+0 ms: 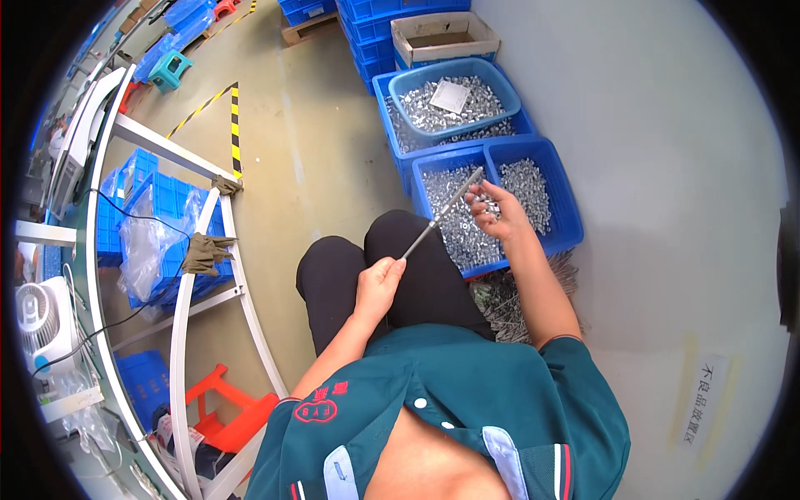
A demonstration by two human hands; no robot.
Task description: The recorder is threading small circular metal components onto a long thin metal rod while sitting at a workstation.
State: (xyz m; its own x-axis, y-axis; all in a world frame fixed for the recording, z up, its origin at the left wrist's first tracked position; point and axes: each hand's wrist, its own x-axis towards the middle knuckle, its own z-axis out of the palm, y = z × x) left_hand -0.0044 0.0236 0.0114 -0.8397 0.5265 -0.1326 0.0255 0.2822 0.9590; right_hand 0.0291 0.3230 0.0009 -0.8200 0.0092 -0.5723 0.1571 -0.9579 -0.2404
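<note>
My left hand (379, 290) is closed around the lower end of a thin grey metal rod (417, 241), above my lap. The rod slants up and away to the right, and its far half looks thicker than the near half. Close to the rod's far tip, my right hand (500, 215) has its fingers curled; small silvery bits show at them, but I cannot make out what they hold. Below that hand stands a blue divided bin (569, 229), with small metal parts (467, 237) heaped in both compartments.
Behind it, a light-blue tub (408, 107) of metal parts carries a white card (450, 97). A cardboard box (446, 40) and stacked blue crates (367, 50) stand farther back. Thin metal rods (521, 308) lie right of my legs. A white-framed workbench (179, 333) runs along the left; a wall (650, 167) borders the right.
</note>
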